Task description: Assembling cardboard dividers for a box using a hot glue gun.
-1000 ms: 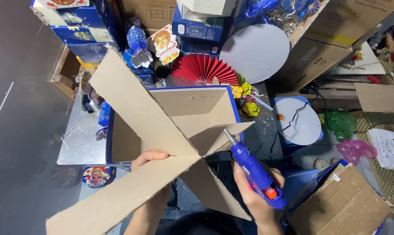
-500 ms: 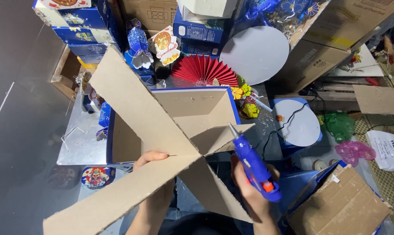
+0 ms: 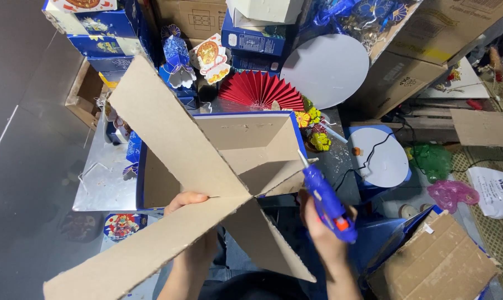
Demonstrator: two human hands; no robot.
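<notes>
My right hand (image 3: pixel 324 228) is clamped on the blue glue gun (image 3: pixel 328 201), which has crept up since a moment ago, its nozzle now touching the flap edge. My left hand (image 3: pixel 189 201) stays pinched on the crossed cardboard strips (image 3: pixel 173 166), fingers together. Beyond them sits the blue-rimmed box (image 3: pixel 246 130), then the red paper fan (image 3: pixel 261 90).

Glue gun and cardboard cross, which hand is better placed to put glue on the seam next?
Right, probably. The right hand already grips the blue glue gun, its nozzle by the cardboard cross. The left hand is occupied steadying the crossed strips.
</notes>
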